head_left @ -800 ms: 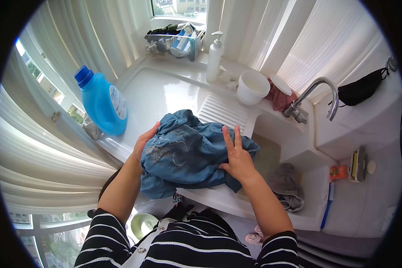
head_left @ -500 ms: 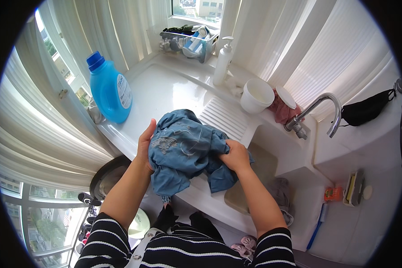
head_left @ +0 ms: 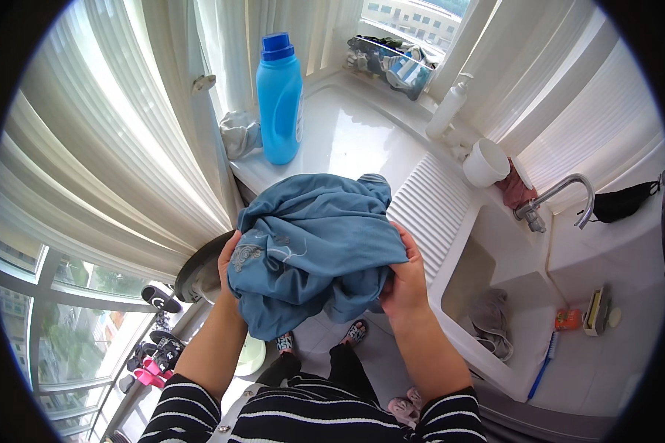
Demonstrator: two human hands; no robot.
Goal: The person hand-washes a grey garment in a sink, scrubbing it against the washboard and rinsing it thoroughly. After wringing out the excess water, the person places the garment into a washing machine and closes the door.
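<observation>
A bunched blue garment (head_left: 318, 236) with pale embroidery hangs between my two hands, held up in front of the sink counter's near edge. My left hand (head_left: 231, 269) grips its left side, the fingers mostly hidden behind the cloth. On the right side, my right hand (head_left: 408, 273) is closed on the fabric, thumb uppermost. Past the garment, a blue detergent bottle (head_left: 279, 103) with a dark blue cap stands on the white counter (head_left: 347, 140). To the right lies the ribbed washboard (head_left: 432, 210) beside the basin.
Grey cloth (head_left: 489, 325) lies in the sink basin (head_left: 458, 288) under the chrome faucet (head_left: 561, 198). A white tub (head_left: 486, 162) and a pump bottle (head_left: 448, 107) line the back ledge. At left, a dark round-rimmed opening (head_left: 203, 269) sits below the curtain (head_left: 125, 162). Shoes (head_left: 155, 354) are on the floor.
My body and view have turned left, away from the basin. The garment has come off the counter's edge toward the left and is more spread between both hands, which still hold it.
</observation>
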